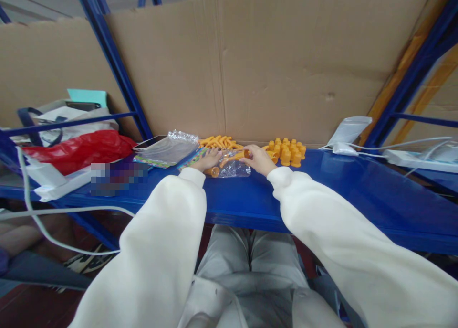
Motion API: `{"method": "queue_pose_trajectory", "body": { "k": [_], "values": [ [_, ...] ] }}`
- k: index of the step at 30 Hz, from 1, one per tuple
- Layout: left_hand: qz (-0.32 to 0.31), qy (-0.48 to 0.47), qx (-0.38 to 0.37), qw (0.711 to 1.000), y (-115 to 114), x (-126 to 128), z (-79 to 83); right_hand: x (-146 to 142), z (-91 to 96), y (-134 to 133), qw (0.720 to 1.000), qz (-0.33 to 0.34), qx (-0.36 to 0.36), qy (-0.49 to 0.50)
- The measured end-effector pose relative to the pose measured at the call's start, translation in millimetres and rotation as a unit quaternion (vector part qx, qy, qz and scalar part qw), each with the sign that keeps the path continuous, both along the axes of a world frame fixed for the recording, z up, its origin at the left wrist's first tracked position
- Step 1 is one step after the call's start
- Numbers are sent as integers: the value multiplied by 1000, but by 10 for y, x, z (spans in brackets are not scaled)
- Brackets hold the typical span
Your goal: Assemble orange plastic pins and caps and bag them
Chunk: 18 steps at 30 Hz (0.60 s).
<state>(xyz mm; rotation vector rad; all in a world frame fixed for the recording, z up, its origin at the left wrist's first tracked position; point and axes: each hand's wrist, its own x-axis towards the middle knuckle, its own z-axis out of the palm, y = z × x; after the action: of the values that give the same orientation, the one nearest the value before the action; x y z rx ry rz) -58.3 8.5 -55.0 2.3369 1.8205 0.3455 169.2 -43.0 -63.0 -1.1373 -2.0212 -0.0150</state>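
Observation:
My left hand (208, 161) lies with fingers stretched out over a clear plastic bag (238, 170) and a colourful printed card (189, 160). Just below its palm is the end of an orange tube-shaped plastic piece (213, 172). With fingers curled, my right hand (261, 160) grips an orange plastic piece (236, 156) with a round end, above the bag. Behind my hands lies a row of orange branching pieces (220, 142). Several orange stubby, cup-like pieces (289, 151) stand grouped right of my right hand.
Left on the blue shelf (243, 199) are a stack of clear-bagged packs (168, 149), a red bag (86, 149) and a white power strip (67, 182). A cardboard wall (268, 65) closes the back. White cables and a white pouch (348, 132) are at right.

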Motion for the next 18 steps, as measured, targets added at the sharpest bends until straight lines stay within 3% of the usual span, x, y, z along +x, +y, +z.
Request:
{"method": "queue_pose_trajectory", "body": {
  "k": [9, 14, 18],
  "values": [
    [-11, -11, -2, 1000, 133, -20, -77, -171, 121, -222, 991, -11, 21, -129],
    [8, -5, 5, 1000, 111, 3, -66, -253, 154, -252, 972, -17, -7, -232],
    [-4, 4, 12, 1000, 130, -1, -59, -315, 140, -142, 975, 14, -26, -220]
  ]
}}
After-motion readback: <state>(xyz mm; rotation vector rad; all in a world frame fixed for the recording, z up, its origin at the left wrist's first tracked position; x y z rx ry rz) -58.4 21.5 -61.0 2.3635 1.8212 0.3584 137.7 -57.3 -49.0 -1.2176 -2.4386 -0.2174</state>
